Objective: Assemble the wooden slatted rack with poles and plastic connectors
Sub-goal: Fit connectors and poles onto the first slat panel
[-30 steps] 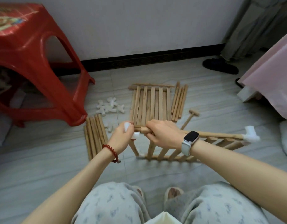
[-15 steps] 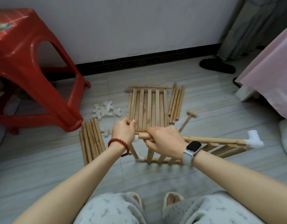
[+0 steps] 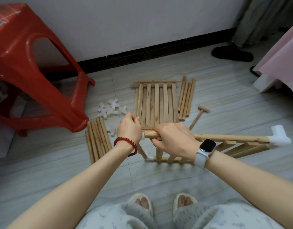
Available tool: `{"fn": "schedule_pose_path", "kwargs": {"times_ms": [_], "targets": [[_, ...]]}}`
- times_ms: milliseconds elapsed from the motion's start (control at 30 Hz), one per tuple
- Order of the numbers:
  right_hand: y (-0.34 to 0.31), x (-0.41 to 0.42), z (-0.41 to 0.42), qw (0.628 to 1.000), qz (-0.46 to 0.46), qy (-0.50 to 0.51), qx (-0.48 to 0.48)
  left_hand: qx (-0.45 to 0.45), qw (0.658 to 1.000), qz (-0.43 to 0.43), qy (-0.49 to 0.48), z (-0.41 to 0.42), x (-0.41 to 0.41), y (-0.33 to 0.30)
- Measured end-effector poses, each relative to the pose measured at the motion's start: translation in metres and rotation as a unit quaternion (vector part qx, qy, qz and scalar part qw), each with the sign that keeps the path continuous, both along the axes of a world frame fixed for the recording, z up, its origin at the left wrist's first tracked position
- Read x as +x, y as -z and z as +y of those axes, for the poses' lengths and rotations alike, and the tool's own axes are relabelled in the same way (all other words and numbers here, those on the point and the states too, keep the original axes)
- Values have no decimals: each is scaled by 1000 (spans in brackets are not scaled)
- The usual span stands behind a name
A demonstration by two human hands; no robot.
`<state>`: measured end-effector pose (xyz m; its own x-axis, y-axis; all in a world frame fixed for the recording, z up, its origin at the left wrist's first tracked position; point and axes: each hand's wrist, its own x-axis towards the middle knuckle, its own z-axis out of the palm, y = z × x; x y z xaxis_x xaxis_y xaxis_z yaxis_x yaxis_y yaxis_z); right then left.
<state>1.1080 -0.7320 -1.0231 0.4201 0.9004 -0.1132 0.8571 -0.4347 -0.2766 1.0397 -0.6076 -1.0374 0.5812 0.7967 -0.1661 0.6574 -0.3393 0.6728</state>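
The person sits low with both arms reaching out over the grey tiled floor [image 3: 208, 171]. The right hand [image 3: 174, 141] has its fingers curled tight around the round wooden pole [image 3: 231, 138] on top of the half-built wooden slatted rack [image 3: 238, 149], which stands on its edge in the middle of the floor. At the 3 o'clock end of that pole sits a white plastic corner connector [image 3: 278, 139]. The left hand [image 3: 130, 129] is at the pole's 9 o'clock end, fingers curled in, and a bit of white plastic shows just beside it. I cannot tell what those fingers pinch.

At 12 o'clock from the hands, a flat wooden slatted panel [image 3: 156, 103] lies on the floor. Just to its 3 o'clock side lies a bunch of short wooden poles [image 3: 186, 100], and near them a small wooden mallet [image 3: 199, 115]. At 9 o'clock from the hands lies another bunch of wooden poles [image 3: 97, 139]. Above it, a little heap of loose white plastic connectors [image 3: 112, 109] rests by the leg of the big red plastic stool [image 3: 43, 76].

The left wrist wears a red bead bracelet [image 3: 126, 142]. The right wrist wears a white smartwatch with a dark screen [image 3: 207, 148], and no words can be read on it.
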Motion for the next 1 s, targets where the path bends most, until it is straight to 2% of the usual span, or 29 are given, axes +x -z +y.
{"fn": "schedule_pose_path", "kwargs": {"times_ms": [300, 433, 533, 633, 800, 1000], "targets": [[1, -5, 0, 1000, -10, -6, 11, -18, 999, -25, 9, -14, 11, 4], [-2, 3, -7, 998, 8, -56, 12, -47, 998, -27, 14, -10, 10, 3], [-3, 13, -26, 995, -63, -78, -11, -83, 996, -26, 8, -9, 10, 1], [-2, 18, -47, 990, -130, -48, -36, -123, 992, -24, 4, -7, 12, 0], [2, 20, -46, 990, -123, -51, -41, -169, 983, -70, -13, -7, 11, 3], [10, 18, -46, 992, -113, -54, -29, -157, 984, -71, -39, -10, 10, 10]]}}
